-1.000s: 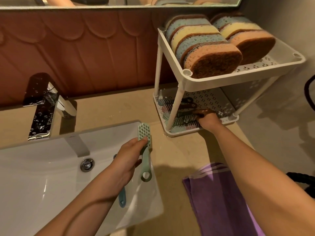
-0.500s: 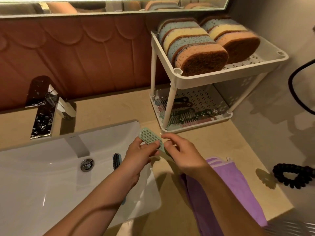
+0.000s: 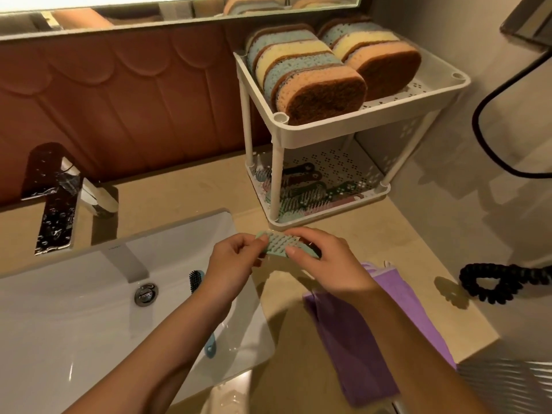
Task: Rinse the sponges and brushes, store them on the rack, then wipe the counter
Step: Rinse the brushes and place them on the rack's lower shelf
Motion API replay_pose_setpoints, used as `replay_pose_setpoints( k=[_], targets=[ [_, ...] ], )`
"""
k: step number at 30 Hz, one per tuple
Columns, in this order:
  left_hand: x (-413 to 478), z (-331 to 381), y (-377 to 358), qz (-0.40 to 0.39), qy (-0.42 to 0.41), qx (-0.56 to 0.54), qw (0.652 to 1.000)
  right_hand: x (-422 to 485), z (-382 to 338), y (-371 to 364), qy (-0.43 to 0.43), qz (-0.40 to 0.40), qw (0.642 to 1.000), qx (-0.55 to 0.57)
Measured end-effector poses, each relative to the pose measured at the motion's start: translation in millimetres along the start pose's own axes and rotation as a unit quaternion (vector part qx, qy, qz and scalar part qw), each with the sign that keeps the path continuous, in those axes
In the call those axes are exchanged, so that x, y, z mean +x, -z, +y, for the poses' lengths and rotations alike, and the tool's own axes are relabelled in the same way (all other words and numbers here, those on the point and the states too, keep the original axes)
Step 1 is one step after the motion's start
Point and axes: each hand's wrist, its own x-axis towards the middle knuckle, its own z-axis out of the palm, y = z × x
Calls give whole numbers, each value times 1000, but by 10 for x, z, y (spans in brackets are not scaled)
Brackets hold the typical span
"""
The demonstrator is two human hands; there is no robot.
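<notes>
From the head view, just in front of the rack (image 3: 352, 122), my left hand (image 3: 233, 259) and right hand (image 3: 327, 259) both pinch the green brush (image 3: 279, 246) with curled fingers. Sponges (image 3: 313, 82) stand on the rack's top shelf.

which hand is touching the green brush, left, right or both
Touching, both. The head view shows the left hand pinching the left end of the green brush, and the right hand gripping its right side with thumb and fingers.

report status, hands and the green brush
Hands: left hand and right hand both pinch green brush above counter. Just ahead, rack, nothing between. In sink, blue brush.
</notes>
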Motion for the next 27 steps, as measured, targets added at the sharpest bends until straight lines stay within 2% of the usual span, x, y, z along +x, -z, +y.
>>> replay_pose_setpoints(
  k=[3,8,12,16,20,27],
  targets=[
    [36,27,-67,-18,0,3,1000,32,-13,119,34,19,995,-87],
    [161,168,-155,-65,2,38,997,191,65,325,80,71,986,-129],
    [356,243,-199,-22,-46,130,990,446,284,545,44,125,979,-153],
    [568,276,-230,19,-146,265,953,791,436,689,-4,156,975,-162],
    [719,233,-244,35,-222,300,927,1198,557,741,-60,142,963,-221],
    [829,117,-229,84,-289,386,872,1729,769,669,-43,107,957,-267]
  ],
)
